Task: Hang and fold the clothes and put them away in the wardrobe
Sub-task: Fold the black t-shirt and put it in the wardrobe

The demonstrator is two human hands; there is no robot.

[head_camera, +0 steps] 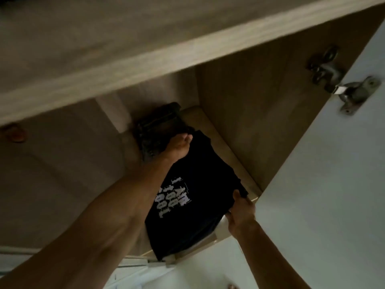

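Observation:
A folded black T-shirt (195,197) with white lettering lies on the lower shelf (225,142) of the wardrobe, its near end hanging over the shelf's front edge. My left hand (179,146) reaches deep into the compartment and holds the shirt's far edge, fingers curled on the cloth. My right hand (240,213) pinches the near right corner of the shirt at the shelf's front. Behind the shirt sits a stack of dark folded clothes (158,130), touching its far end.
A wooden shelf board (145,59) runs overhead across the view. The wardrobe's side wall (260,111) stands to the right, and the white door (333,184) is swung open on a metal hinge (341,86). The view is dim and blurred.

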